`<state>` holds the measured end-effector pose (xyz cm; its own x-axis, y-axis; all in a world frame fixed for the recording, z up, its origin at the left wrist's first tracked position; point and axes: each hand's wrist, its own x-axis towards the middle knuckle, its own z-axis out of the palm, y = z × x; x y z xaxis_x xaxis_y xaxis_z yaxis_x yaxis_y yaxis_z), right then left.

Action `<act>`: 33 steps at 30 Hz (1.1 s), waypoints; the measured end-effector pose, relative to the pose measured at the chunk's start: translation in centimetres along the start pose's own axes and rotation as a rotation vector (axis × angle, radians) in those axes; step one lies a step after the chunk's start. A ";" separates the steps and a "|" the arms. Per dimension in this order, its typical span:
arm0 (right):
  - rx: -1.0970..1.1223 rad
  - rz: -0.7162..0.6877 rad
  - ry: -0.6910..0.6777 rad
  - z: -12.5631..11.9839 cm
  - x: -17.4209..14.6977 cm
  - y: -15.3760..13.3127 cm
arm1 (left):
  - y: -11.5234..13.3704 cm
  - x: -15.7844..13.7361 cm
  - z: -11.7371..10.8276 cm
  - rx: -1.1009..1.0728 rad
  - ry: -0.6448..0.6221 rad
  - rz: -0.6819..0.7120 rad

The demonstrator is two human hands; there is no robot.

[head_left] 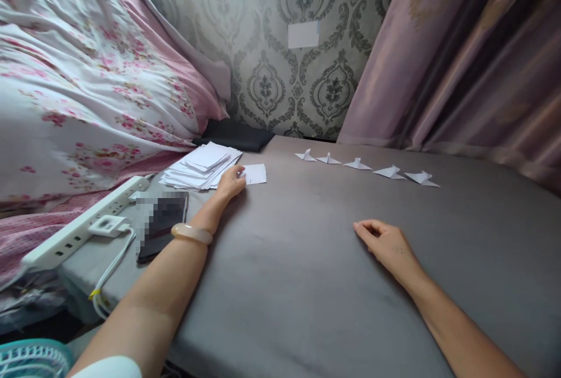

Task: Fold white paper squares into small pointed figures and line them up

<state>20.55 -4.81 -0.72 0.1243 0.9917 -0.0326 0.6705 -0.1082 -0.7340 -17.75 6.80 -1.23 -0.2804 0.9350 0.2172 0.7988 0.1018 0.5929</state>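
Observation:
My left hand (232, 181), with a bangle (191, 233) on its wrist, is closed at the left edge of a small white sheet of paper (256, 173). Just beside it lies an untidy stack of white paper (197, 166). To the right, my right hand (388, 245) hovers low over or rests on the grey tabletop cover (298, 273); its fingers are curled, thumb and forefinger tips meet, and nothing shows between them. Several folded white paper pieces, with wing-like sides and an upright part, stand in a row toward the back, the rightmost folded paper (422, 179) being nearest.
A power strip (87, 220) with a plugged-in white charger (108, 225) and a dark phone (164, 226) lie at left. A black flat item (236, 135) is at the back. Floral bedding (87, 86) hangs left, a pink curtain (394, 56) right. A teal basket (35, 357) shows below.

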 end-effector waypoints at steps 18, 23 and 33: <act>-0.011 -0.049 0.033 0.2 0.2 0.2 | 1.8 -1.1 0.7 0.015 -0.186 0.262; -0.004 -0.039 0.023 0.3 0.3 0.2 | 4.0 -2.9 2.3 -0.118 -0.344 0.389; -0.022 -0.162 0.159 1.0 -0.4 0.2 | 10.5 -10.0 3.6 -0.354 -0.673 0.692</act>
<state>19.87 -5.14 -1.50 0.1266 0.9729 0.1934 0.7063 0.0485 -0.7062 -4.65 -0.23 0.02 0.6247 0.7590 0.1834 0.4388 -0.5356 0.7216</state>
